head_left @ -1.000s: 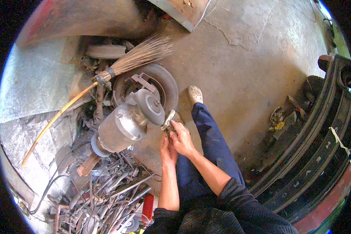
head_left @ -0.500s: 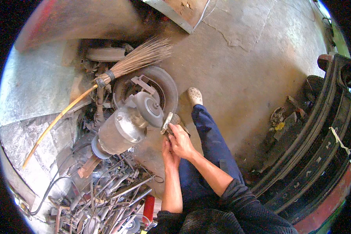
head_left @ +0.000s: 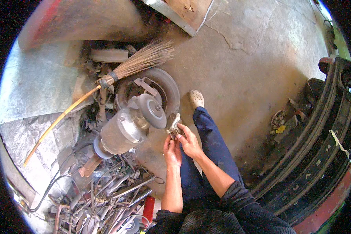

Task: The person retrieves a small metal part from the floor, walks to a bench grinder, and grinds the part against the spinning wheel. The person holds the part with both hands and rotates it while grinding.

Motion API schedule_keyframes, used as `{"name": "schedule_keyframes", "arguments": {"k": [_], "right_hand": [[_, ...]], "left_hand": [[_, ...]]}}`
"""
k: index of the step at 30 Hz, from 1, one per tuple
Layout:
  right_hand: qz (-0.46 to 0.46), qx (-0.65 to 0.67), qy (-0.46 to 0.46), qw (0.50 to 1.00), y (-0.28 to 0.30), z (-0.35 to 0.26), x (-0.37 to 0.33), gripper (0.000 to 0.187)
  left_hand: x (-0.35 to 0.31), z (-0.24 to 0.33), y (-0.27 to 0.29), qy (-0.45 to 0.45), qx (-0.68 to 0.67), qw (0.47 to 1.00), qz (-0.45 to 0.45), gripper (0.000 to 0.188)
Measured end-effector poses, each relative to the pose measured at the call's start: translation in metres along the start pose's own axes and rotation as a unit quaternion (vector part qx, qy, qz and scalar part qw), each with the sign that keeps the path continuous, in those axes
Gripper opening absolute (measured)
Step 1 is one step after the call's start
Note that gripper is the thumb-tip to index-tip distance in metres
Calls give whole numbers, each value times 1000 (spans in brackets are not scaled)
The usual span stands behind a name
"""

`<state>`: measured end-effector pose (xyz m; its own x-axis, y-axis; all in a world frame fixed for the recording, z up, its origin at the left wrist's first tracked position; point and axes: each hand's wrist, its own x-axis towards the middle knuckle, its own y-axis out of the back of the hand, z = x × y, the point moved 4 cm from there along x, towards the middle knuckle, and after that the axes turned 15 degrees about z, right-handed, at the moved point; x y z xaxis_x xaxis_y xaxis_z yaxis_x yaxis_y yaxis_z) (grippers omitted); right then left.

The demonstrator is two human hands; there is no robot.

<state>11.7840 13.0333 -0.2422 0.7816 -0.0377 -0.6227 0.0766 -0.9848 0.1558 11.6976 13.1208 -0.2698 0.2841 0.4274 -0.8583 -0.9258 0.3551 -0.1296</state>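
Both hands meet around a small, irregular, greyish metal-looking part [head_left: 173, 123]. My right hand [head_left: 189, 142] pinches it from the right, thumb and fingers closed on its lower edge. My left hand [head_left: 172, 151] holds its lower end from below, fingertips close to my right thumb. Just up and left of the part is the grey grinding wheel [head_left: 152, 112] of a bench grinder [head_left: 121, 130]; a narrow gap seems to separate the part from the wheel. Whether the wheel spins, I cannot tell.
Behind the grinder lies a tyre [head_left: 171, 87], with a straw broom [head_left: 140, 62] across its far side. Scrap metal [head_left: 105, 199] is heaped at lower left, beside a red cylinder [head_left: 148, 208]. Long black bumper-like parts [head_left: 300, 156] line the right side.
The part has tilted and turned, now showing more of its broad face. My right hand has shifted slightly right and down, its fingers resettled; the view has moved a little.
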Motion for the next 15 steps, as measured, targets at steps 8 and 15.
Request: {"name": "schedule_keyframes", "arguments": {"k": [8, 15], "right_hand": [[-3, 39, 16, 999, -4, 6, -14, 43], [6, 77, -33, 996, -5, 14, -15, 43]], "left_hand": [[-5, 9, 15, -38, 64, 995, 60, 30], [-5, 7, 15, -31, 42, 999, 6, 30]]}}
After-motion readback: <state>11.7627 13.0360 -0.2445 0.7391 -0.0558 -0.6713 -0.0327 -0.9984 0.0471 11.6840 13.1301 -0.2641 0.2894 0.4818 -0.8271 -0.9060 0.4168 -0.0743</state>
